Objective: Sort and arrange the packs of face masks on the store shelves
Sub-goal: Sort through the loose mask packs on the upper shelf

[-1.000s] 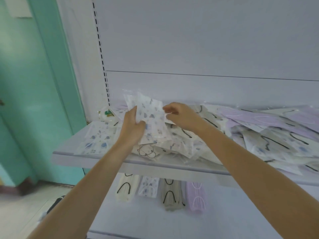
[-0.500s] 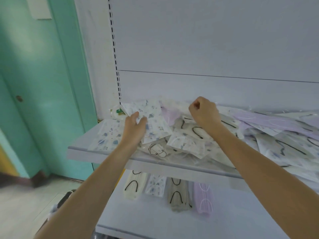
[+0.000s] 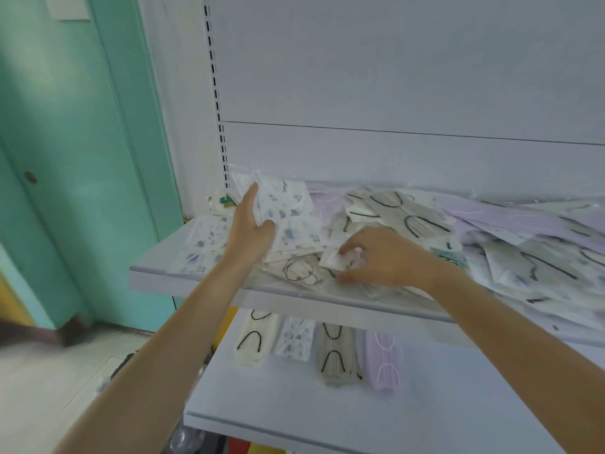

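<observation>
The upper shelf [image 3: 196, 283] carries a loose pile [image 3: 491, 244] of mask packs across its width. At the shelf's left end the left hand [image 3: 252, 231] pinches the printed packs [image 3: 288, 208], which tilt up, with the thumb in front. At the shelf's front edge the right hand [image 3: 383, 257] curls round a small pack [image 3: 332, 258], its axis blurred. That pack likely goes toward the shelf's left end.

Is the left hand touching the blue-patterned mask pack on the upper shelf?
Touching. The head view shows the left hand with its thumb lying over the front of the blue-patterned pack and its fingers along the pack's left edge, with no gap between them.
</observation>
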A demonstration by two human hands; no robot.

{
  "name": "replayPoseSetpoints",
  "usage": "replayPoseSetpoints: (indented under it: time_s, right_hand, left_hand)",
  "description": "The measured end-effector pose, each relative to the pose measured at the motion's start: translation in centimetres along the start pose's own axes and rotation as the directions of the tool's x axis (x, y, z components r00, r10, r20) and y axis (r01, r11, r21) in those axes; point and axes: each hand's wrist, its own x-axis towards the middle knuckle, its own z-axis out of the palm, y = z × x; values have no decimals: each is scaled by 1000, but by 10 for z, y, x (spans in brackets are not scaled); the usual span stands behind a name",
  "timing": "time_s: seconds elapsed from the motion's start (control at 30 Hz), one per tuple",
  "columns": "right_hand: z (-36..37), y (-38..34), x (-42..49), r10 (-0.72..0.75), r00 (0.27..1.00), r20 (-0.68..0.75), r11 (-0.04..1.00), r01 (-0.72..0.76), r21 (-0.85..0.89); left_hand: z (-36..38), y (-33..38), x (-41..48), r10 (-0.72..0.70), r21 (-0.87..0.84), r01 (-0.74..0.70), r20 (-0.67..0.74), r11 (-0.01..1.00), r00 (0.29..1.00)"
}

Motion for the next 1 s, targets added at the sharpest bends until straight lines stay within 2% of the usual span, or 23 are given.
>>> replayPoseSetpoints:
  time_s: [0.07, 0.13, 0.17, 0.2, 0.27, 0.3, 0.33, 0.47, 0.53, 0.6, 0.67, 0.73, 0.77, 0.8, 0.83, 0.87, 0.93, 0.97, 1.0]
  right_hand:
    - [6, 10, -2, 23, 1000, -9, 997, -23, 73]
    - [3, 12, -1, 45, 988, -147, 979, -15, 205]
    - [-1, 12, 1, 101, 961, -256, 960, -26, 280]
    - [-7, 12, 3, 180, 905, -385, 934, -35, 355]
    - [-18, 6, 4, 316, 735, -600, 877, 14, 479]
    - [-22, -1, 5, 340, 676, -654, 854, 70, 516]
    - [-22, -10, 5, 337, 646, -685, 835, 131, 535]
    - [-5, -54, 7, 200, 636, -745, 835, 287, 469]
    - [9, -69, 9, 106, 647, -755, 875, 301, 380]
    - [11, -76, 10, 69, 615, -786, 906, 290, 307]
    - [-4, -78, 7, 123, 538, -834, 892, 308, 330]
    - [-27, -79, 3, 255, 393, -884, 812, 410, 416]
    - [-36, -80, 1, 291, 310, -905, 766, 491, 414]
    - [-39, -81, 1, 295, 258, -920, 734, 556, 391]
    - [-37, -84, 3, 261, 263, -929, 723, 584, 369]
    - [-31, -89, 5, 188, 334, -924, 727, 585, 359]
    - [-5, -100, 13, -72, 608, -790, 754, 552, 356]
    - [11, -105, 19, -230, 732, -641, 766, 542, 345]
    - [27, -109, 23, -349, 813, -465, 777, 529, 341]
  left_hand:
    - [-2, -1, 0, -8, 4, 8, 0, 1000, 1000]
    - [-4, -3, 0, -33, -4, 33, 1, 999, 999]
    - [-5, -4, 0, -39, -8, 39, 2, 999, 999]
    - [-6, -4, -1, -40, -12, 40, 2, 999, 999]
    - [-8, -3, 0, -29, -31, 29, -7, 999, 1000]
    - [-9, -1, 0, -36, -52, 35, -9, 998, 999]
    - [-11, 2, -1, -59, -71, 58, -4, 996, 998]
    - [-15, 15, -6, -124, -141, 133, 69, 981, 990]
    - [-18, 18, -10, -127, -150, 138, 84, 979, 988]
    - [-23, 15, -12, -134, -140, 144, 73, 980, 988]
    - [-30, 10, -13, -163, -154, 171, 65, 973, 985]
    - [-39, 7, -15, -196, -167, 203, 58, 965, 979]
    - [-43, 5, -16, -205, -169, 212, 55, 963, 977]
    - [-48, 6, -18, -211, -174, 216, 51, 961, 976]
    - [-51, 7, -20, -207, -193, 212, 48, 958, 977]
    - [-54, 9, -21, -196, -226, 201, 44, 953, 980]
    - [-62, 10, -23, -184, -321, 191, 51, 927, 981]
    - [-67, 7, -23, -192, -350, 195, 43, 916, 980]
    - [-72, 3, -23, -207, -337, 204, 28, 919, 978]
